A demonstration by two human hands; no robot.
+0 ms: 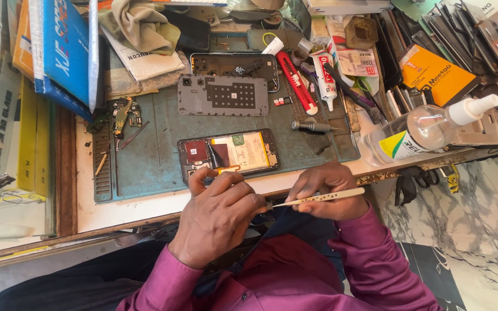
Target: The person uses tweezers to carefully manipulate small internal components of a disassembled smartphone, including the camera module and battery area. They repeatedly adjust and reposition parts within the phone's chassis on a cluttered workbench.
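My right hand [328, 190] grips a cream-coloured thin tool [323, 198] held level, its metal tip pointing left into my left hand [219, 216]. My left hand is closed around something small that is hidden by the fingers, just below the table's near edge. Right above both hands lies an opened phone [229, 153] showing its battery and a dark red part, on a teal work mat [151, 155]. A grey phone back plate [222, 95] and a dark phone frame [234, 64] lie farther up the mat.
A clear spray bottle [427, 129] lies on its side at the right. A red cutter [296, 82], a glue tube [325, 80], a screwdriver [312, 125] and small circuit parts [123, 113] sit on the mat. Boxes [64, 49] crowd the left, stacked phone parts [462, 40] the upper right.
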